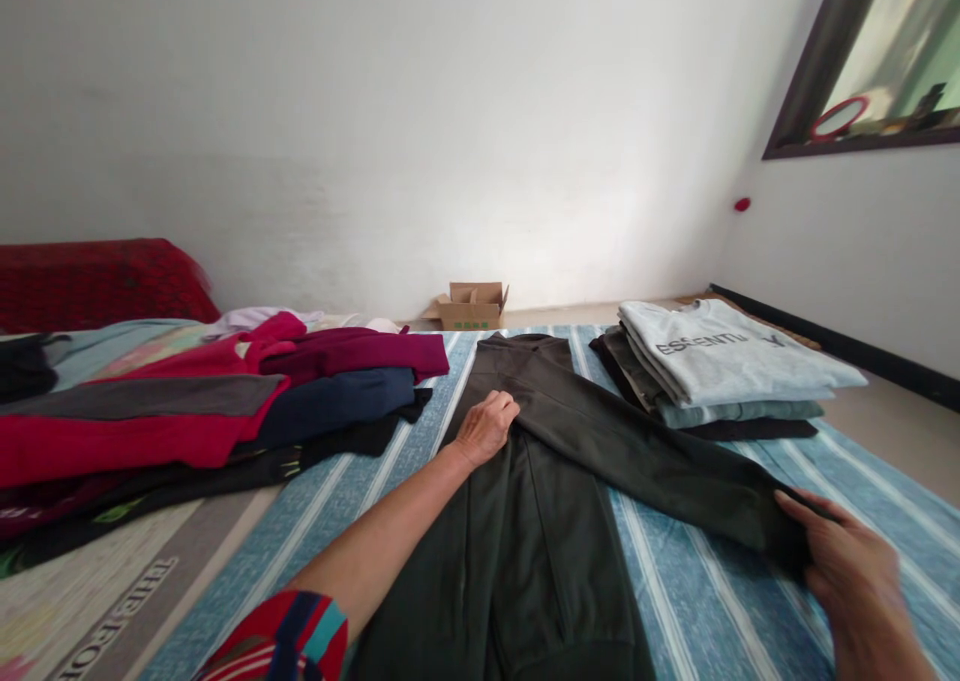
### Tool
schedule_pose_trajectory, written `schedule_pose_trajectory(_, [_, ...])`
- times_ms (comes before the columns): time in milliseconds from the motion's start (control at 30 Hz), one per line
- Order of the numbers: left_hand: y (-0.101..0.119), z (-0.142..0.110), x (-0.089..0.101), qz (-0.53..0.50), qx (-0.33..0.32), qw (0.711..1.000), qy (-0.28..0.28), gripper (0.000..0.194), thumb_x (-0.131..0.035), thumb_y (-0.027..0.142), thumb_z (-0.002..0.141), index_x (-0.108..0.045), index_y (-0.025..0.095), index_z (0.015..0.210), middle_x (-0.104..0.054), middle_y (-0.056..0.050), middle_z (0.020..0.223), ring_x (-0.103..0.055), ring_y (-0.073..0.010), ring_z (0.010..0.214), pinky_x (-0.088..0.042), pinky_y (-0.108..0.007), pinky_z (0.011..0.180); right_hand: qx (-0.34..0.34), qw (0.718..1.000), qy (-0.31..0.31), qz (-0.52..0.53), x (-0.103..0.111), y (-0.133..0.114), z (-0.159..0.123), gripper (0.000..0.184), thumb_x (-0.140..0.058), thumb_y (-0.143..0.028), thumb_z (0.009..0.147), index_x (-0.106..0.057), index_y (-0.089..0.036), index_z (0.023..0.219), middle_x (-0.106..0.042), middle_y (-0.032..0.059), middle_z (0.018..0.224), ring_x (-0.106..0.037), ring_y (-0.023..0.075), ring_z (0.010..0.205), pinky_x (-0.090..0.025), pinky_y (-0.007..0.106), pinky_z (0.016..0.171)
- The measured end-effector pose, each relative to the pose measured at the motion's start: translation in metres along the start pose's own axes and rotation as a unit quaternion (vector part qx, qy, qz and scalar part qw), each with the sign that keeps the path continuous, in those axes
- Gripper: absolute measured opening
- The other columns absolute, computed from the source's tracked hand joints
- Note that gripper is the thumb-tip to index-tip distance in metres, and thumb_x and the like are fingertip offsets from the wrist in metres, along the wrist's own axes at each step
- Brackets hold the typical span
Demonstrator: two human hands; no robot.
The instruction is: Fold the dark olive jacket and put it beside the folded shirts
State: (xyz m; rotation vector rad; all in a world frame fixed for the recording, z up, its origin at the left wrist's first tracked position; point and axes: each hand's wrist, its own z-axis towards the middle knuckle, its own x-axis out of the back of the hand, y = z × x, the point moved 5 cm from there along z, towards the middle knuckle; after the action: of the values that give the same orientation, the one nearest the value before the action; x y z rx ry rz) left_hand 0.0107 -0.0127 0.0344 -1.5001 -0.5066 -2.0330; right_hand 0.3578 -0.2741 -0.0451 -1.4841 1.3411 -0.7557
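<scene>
A dark olive long-sleeved garment (525,521) lies spread on a blue striped sheet (675,581). My left hand (486,427) rests knuckles-up on its upper left part near the shoulder, fingers curled onto the cloth. My right hand (847,561) at the lower right grips the cuff end of the right sleeve (675,466), which stretches diagonally from the shoulder towards that hand.
A stack of folded shirts (720,371), grey one on top, sits at the right beyond the sleeve. A loose heap of red, maroon and navy clothes (225,401) lies at the left. A small cardboard box (471,306) stands by the far wall. A window (877,51) is at upper right.
</scene>
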Motion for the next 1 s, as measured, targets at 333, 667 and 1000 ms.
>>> schedule_pose_trajectory(333, [-0.015,-0.014,0.000,-0.078,0.035,0.996,0.025,0.020,-0.042,0.009,0.080,-0.058,0.019,0.087,-0.057,-0.006,0.094,-0.051,-0.0206,0.095,-0.045,-0.032,0.084,0.012,1.000,0.005,-0.013,0.002,0.001,0.002,0.054,-0.084,-0.019,0.043,-0.068,-0.016,0.095,-0.064,-0.0025,0.061,-0.060,0.0157,0.048,-0.055,0.025,0.046])
schedule_pose_trajectory(667, [-0.034,-0.010,-0.001,-0.157,0.045,0.985,-0.054,0.045,-0.052,0.003,0.061,-0.060,0.020,0.102,-0.061,-0.003,0.103,-0.057,-0.0187,0.098,-0.044,-0.027,0.089,-0.028,1.000,0.012,0.009,0.001,0.004,0.002,0.054,-0.083,-0.014,0.042,-0.069,-0.019,0.095,-0.064,-0.0037,0.062,-0.059,0.0125,0.047,-0.053,0.020,0.046])
schedule_pose_trajectory(1000, [-0.024,-0.005,-0.002,-0.066,0.028,0.997,-0.041,0.023,-0.059,0.017,0.077,-0.060,0.020,0.100,-0.059,-0.006,0.099,-0.055,-0.0224,0.098,-0.045,-0.032,0.086,-0.030,1.000,0.006,0.007,0.000,0.003,0.002,0.054,-0.083,-0.014,0.043,-0.069,-0.018,0.095,-0.063,-0.0038,0.060,-0.058,0.0120,0.046,-0.053,0.019,0.045])
